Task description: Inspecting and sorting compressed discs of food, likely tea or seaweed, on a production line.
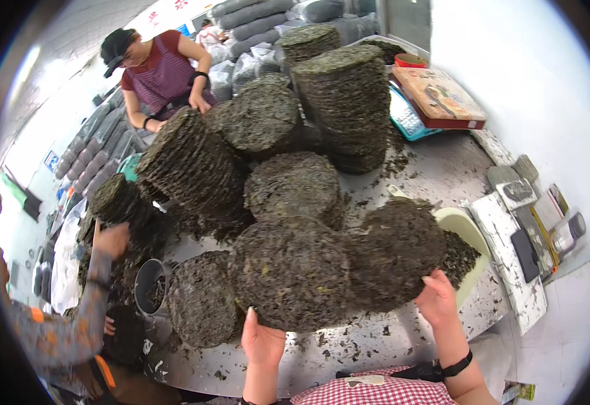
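In my left hand [264,343], a round dried seaweed sheet [291,273] is gripped by its near edge, thumb upright at the rim and fingers hidden beneath. My right hand [437,299] pinches the right edge of a second, darker seaweed sheet [396,253], which looks blurred. The two discs meet or overlap side by side above the table. Just left of the held discs lies a low seaweed stack [202,300]. Behind them rises another stack [293,185]. A cream basin [472,236] holding loose seaweed bits stands beyond my right hand.
Tall seaweed stacks [345,108] crowd the far side. A grey cup [148,287] stands at left, near a co-worker's hand [111,240]. Another person [163,74] works across the table. At right are a flat box [440,98], a phone [524,255] and a jar [568,231]. Seaweed crumbs litter the tabletop [376,337].
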`<state>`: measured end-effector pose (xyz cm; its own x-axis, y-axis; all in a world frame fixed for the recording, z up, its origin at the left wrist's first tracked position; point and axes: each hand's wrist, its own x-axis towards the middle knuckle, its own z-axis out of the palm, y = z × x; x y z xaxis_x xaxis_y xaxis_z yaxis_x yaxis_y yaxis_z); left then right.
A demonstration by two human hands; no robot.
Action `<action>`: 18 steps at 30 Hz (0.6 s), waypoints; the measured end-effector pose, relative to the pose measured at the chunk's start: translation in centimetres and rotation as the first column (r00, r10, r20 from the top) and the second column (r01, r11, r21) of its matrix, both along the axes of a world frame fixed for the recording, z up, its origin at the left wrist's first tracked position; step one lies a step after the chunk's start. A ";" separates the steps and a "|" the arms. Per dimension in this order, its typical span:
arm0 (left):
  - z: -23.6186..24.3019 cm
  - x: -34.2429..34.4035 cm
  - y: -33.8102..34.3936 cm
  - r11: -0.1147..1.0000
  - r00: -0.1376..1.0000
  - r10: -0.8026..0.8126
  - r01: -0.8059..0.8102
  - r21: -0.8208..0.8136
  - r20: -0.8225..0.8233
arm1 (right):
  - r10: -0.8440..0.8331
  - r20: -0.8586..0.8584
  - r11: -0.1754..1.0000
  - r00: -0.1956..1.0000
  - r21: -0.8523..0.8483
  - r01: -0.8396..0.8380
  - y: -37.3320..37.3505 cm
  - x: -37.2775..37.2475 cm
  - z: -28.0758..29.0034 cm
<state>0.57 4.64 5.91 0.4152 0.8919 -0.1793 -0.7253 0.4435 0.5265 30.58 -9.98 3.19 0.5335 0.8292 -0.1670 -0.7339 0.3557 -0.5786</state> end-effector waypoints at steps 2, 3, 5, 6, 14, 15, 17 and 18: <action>-0.3 -0.3 -0.1 0.999 0.999 0.039 -0.039 -0.004 -0.024 | -0.090 0.068 0.994 0.994 -0.048 0.093 -0.2 0.9 1.0; -0.2 0.0 -0.2 0.997 0.997 0.053 -0.050 0.053 -0.063 | -0.124 0.044 0.991 0.991 -0.037 0.125 -0.6 1.7 1.4; 0.0 0.0 -0.5 0.985 0.982 0.118 -0.096 0.145 -0.150 | -0.132 0.014 0.991 0.991 -0.022 0.132 -1.0 2.8 1.9; -0.2 0.0 -0.4 0.982 0.980 0.134 -0.112 0.151 -0.146 | -0.173 0.016 0.985 0.985 -0.004 0.173 -1.0 3.3 2.2; -2.5 1.7 -1.3 1.000 0.947 0.003 0.001 0.014 -0.321 | 0.077 0.135 0.994 0.988 -0.082 -0.066 1.6 -1.7 3.4; -2.9 1.6 -1.4 0.999 0.941 -0.035 0.039 0.007 -0.337 | 0.126 0.114 0.988 0.985 -0.099 -0.115 2.3 -2.9 3.4; -2.3 2.0 -1.6 0.992 0.887 -0.125 0.127 -0.025 -0.444 | 0.175 0.103 0.983 0.979 -0.072 -0.168 3.6 -4.5 2.9; -2.3 2.1 -1.8 0.992 0.889 -0.126 0.128 -0.025 -0.441 | 0.187 0.112 0.981 0.976 -0.070 -0.180 4.1 -5.0 2.7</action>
<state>2.66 2.89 3.60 0.4039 0.8382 -0.3665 -0.3562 0.5131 0.7809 25.58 -5.91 5.86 0.3924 0.9051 -0.1635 -0.7088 0.1843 -0.6809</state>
